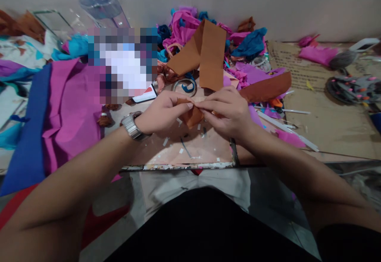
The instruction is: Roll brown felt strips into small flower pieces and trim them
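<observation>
Both hands meet over the front of the cluttered table, pinching a small piece of brown crepe paper. My left hand, with a metal watch on its wrist, grips the paper between thumb and fingers. My right hand has its fingertips pressed together on the paper's upper right edge. Just behind the hands stands a folded brown paper strip. Another brown strip lies right of my right hand. A roll of clear tape sits behind my left hand.
Crumpled pink and blue paper is heaped along the wall. Pink sheets and a blue sheet hang over the left edge. A plastic bottle stands at back left. White sticks and cardboard lie at right.
</observation>
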{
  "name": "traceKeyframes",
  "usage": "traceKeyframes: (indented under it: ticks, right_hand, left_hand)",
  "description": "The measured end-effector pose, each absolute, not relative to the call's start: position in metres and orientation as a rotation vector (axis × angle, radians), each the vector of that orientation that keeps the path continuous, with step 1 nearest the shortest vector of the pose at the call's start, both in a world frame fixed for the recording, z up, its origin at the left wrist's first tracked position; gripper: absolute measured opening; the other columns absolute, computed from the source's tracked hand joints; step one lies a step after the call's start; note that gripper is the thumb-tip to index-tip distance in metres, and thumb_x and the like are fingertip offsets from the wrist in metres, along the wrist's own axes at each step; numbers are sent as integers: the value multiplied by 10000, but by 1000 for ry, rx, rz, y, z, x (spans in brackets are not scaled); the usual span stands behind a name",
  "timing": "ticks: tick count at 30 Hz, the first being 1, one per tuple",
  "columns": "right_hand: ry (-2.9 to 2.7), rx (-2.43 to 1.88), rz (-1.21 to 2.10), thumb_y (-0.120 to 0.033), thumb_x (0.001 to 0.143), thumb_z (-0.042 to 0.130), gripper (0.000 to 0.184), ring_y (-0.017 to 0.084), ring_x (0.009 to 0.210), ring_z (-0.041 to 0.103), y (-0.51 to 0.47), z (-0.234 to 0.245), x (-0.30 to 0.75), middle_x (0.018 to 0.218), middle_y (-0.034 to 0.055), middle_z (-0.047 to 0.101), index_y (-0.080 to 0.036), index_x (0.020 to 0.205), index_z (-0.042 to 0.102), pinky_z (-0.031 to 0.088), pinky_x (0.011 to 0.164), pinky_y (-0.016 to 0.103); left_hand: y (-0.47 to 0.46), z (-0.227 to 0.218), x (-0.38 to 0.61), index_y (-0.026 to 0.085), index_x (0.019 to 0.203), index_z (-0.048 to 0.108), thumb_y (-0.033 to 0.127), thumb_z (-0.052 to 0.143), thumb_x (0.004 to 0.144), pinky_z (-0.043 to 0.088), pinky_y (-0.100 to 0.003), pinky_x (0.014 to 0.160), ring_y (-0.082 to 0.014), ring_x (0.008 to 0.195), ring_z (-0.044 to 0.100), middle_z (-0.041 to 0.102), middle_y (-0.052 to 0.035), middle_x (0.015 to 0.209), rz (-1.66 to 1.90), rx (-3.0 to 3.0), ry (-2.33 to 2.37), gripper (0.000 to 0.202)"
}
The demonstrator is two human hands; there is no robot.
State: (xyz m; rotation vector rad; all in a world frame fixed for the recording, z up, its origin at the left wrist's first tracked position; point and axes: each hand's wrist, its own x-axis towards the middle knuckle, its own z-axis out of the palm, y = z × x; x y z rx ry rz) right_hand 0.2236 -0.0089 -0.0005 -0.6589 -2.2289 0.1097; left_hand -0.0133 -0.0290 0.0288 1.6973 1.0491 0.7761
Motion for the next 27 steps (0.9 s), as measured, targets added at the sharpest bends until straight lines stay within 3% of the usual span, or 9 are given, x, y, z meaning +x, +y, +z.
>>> traceKeyframes:
  ticks: [7, 16, 23, 27]
  right_hand:
    - [-2294, -658, 47, -264, 999, 649, 198, 213, 954, 728, -11, 4, 224, 1041, 26, 817, -300, 1130, 792, 460, 943, 432]
    - [-2259, -662, 28, -290, 1006, 664, 100, 206, 924, 726, -12, 6, 222, 1005, 19, 822, -261, 1029, 756, 435, 933, 418]
    - [-2235, -613, -25, -264, 998, 669, 187, 197, 918, 720, -10, 3, 224, 1021, 16, 814, -290, 1159, 760, 433, 919, 416]
    - [-2168, -650, 15, -247, 979, 671, 194, 195, 903, 732, -10, 4, 223, 982, 14, 813, -279, 1128, 791, 453, 885, 398]
  left_hand:
    - [-28, 27, -14, 147, 851, 803, 440, 643, 981, 540, -238, 598, -136, 638, 680, 782, -68, 765, 787, 1755, 1070, 359]
    - [-29, 28, -14, 150, 843, 809, 401, 623, 989, 536, -253, 638, -136, 651, 666, 764, -51, 741, 797, 1797, 1095, 344]
    - [-30, 29, -13, 153, 816, 767, 428, 613, 999, 455, -227, 500, -100, 518, 547, 665, -20, 641, 792, 1607, 1121, 364]
    - [-31, 33, -12, 141, 917, 789, 469, 634, 992, 510, -230, 548, -129, 592, 640, 735, -52, 726, 769, 1572, 1084, 372]
